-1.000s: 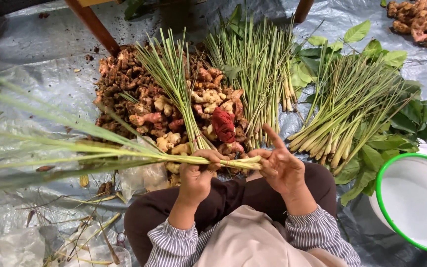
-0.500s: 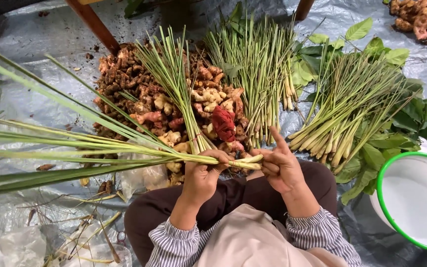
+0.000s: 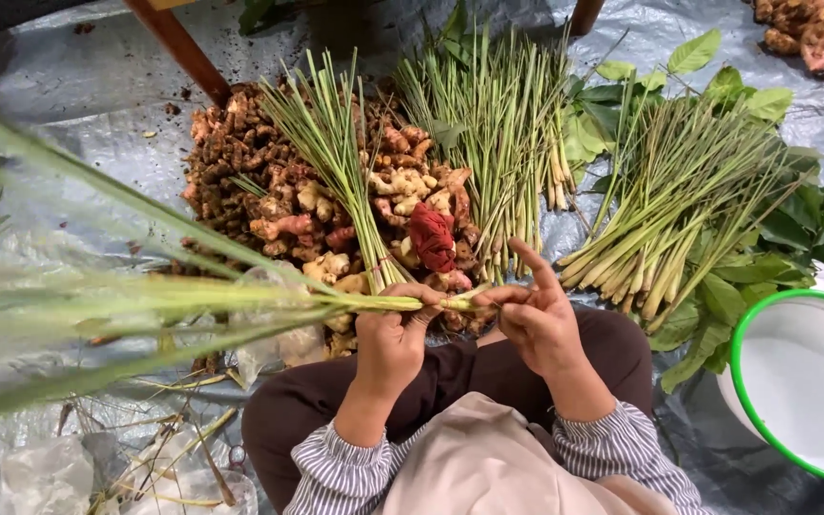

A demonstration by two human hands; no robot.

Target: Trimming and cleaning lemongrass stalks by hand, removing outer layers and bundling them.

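My left hand [image 3: 390, 336] grips a bundle of lemongrass stalks [image 3: 240, 303] near its pale base, with the long green leaves fanning out to the left, blurred. My right hand [image 3: 531, 315] pinches the cut base end of the same bundle, index finger raised. Both hands are above my knees, just in front of a pile of ginger and turmeric roots [image 3: 269, 191].
Lemongrass bunches [image 3: 498, 133] lie across the root pile and at the right [image 3: 679, 210] on green leaves [image 3: 765, 238]. A white bowl with a green rim [image 3: 742, 381] sits at the lower right. Grey plastic sheet [image 3: 78, 86] covers the ground. Trimmed scraps [image 3: 174, 458] lie at lower left.
The leaf end of the held bundle has swung, its blades spreading wider at the left. Both hands stay at the base of the stalks, shifted slightly.
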